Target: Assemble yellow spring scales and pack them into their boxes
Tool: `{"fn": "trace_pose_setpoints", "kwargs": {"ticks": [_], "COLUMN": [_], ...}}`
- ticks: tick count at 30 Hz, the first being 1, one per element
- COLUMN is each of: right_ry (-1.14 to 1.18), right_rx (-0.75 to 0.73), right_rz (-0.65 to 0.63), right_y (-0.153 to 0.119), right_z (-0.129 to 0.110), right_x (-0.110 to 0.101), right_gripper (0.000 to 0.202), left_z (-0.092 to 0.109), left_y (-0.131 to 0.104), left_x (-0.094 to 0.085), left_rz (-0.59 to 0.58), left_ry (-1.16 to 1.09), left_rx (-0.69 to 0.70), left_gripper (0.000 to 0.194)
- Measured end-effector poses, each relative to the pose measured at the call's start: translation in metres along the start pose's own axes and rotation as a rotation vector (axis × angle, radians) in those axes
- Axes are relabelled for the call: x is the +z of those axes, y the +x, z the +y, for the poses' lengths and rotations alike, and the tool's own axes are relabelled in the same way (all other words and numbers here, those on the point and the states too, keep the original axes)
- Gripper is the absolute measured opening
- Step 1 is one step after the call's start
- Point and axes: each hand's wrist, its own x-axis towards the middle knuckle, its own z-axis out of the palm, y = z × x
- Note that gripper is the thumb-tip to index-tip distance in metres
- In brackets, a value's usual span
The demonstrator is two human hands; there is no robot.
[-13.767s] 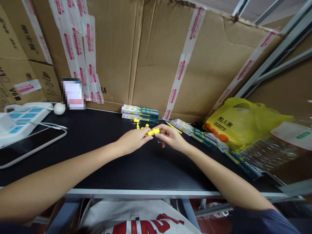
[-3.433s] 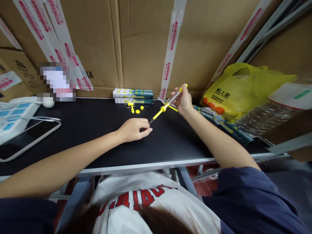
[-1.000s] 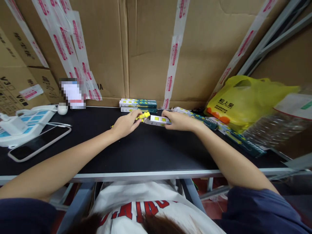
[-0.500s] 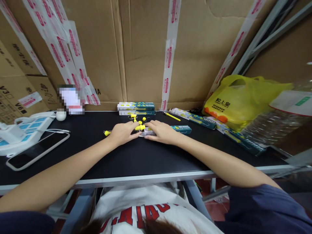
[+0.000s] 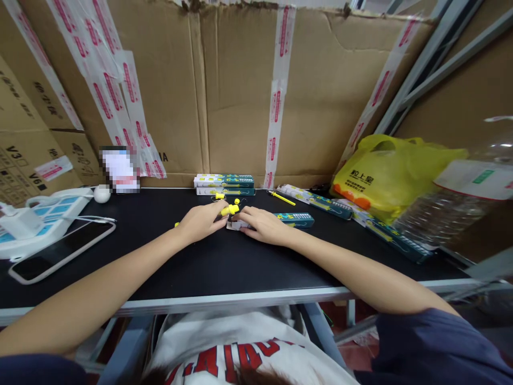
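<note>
My left hand (image 5: pixel 201 222) is closed around a yellow spring scale piece (image 5: pixel 230 209) whose end shows past the fingertips. A small yellow tip (image 5: pixel 176 225) peeks out behind that hand; whether it is the same item I cannot tell. My right hand (image 5: pixel 262 224) grips a narrow teal and white box (image 5: pixel 298 220) lying flat, its fingers over the white left end, where a flap (image 5: pixel 233 226) sticks out. Small yellow parts with wire hooks (image 5: pixel 219 197) lie just beyond the hands. A slim yellow rod with a hook (image 5: pixel 282 198) rests farther right.
Stacked narrow boxes (image 5: pixel 225 184) stand against the cardboard wall (image 5: pixel 236 107). More boxes (image 5: pixel 316 202) lie to the right, beside a yellow plastic bag (image 5: pixel 385 171) and a clear bottle (image 5: pixel 452 198). At left are a phone (image 5: pixel 64 251), a power strip (image 5: pixel 56 219) and a white ball (image 5: pixel 102 193).
The view has tilted up slightly. My left hand and the yellow piece have turned a little, and my right hand has drawn back slightly, showing more of the box's white end.
</note>
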Motion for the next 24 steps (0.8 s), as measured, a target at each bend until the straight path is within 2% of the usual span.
{"fn": "trace_pose_setpoints", "kwargs": {"ticks": [3, 6, 11, 21, 24], "right_ry": [0.035, 0.105, 0.1, 0.032, 0.001], "right_rx": [0.094, 0.157, 0.184, 0.203, 0.203], "right_rz": [0.035, 0.092, 0.203, 0.33, 0.334], "right_y": [0.001, 0.001, 0.002, 0.001, 0.001], "right_z": [-0.005, -0.009, -0.012, -0.026, -0.026], "right_x": [0.001, 0.0, -0.002, -0.004, -0.005], "right_gripper": [0.028, 0.034, 0.039, 0.034, 0.035], "left_z": [0.002, 0.004, 0.002, 0.008, 0.007], "left_y": [-0.001, -0.001, 0.001, 0.001, 0.002], "left_x": [0.001, 0.005, 0.009, 0.01, 0.01], "left_rz": [-0.009, -0.077, -0.088, -0.076, -0.015], "left_ry": [-0.089, -0.105, -0.086, -0.36, -0.409], "left_rx": [0.081, 0.137, 0.054, 0.042, 0.043], "left_gripper": [0.022, 0.021, 0.024, 0.025, 0.023]}}
